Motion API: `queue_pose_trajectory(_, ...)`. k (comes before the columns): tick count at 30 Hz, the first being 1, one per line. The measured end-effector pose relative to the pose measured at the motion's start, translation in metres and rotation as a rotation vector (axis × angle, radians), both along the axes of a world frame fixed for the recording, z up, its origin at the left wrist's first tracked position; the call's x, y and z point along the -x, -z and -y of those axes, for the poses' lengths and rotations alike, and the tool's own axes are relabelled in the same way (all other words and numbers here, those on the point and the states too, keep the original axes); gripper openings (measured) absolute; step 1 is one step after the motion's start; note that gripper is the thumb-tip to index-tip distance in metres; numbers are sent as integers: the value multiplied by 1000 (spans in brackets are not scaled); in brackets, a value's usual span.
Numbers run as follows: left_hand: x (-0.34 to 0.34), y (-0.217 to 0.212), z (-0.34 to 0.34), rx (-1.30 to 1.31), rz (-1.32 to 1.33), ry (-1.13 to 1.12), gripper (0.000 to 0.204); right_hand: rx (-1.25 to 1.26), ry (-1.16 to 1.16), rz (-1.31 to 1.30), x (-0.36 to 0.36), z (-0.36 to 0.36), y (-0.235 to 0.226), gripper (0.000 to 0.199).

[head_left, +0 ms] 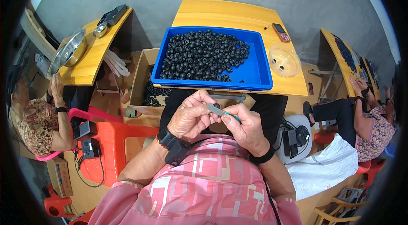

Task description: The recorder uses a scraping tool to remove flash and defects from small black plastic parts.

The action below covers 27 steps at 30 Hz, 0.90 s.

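Just in front of the blue tray [259, 78], my two hands meet close together. A small black round part [217, 105] is pinched between the fingers of my left hand [191, 114], which partly hide it. My right hand [246, 128] is closed on a small knife with a green handle, its grey blade [214, 109] pointing left against the black part and my left fingertips. Many similar black round parts [195, 55] with holes fill most of the tray, heaped toward its left and middle.
A wooden table [225, 10] bears the tray, a clear plastic bowl [284, 60] with a few dark pieces, and a red phone [281, 32]. A cardboard box [140, 76] of black parts stands below left. People work at side tables. Red stool [112, 148] and white sack [327, 165] flank me.
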State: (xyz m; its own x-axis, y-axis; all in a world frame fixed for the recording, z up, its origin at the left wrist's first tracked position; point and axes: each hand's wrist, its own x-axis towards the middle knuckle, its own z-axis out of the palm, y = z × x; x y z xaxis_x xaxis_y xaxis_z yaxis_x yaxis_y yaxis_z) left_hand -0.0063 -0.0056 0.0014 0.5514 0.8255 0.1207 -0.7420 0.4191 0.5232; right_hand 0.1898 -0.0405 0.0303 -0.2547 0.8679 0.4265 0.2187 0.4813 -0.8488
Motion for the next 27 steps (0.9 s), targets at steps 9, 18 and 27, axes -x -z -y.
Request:
queue_pose_trajectory(9,-3,-12,-1,-44,-42,-16,5,189,218,-251,-12,-9,7,10)
queue_pose_trajectory(18,-5,0,1,92,12,80,7,19,176,-144,0,-4,-5,25)
queue_pose_trajectory(27,-13,-5,7,160,-10,44,6,92,93,-166,6,0,4,15)
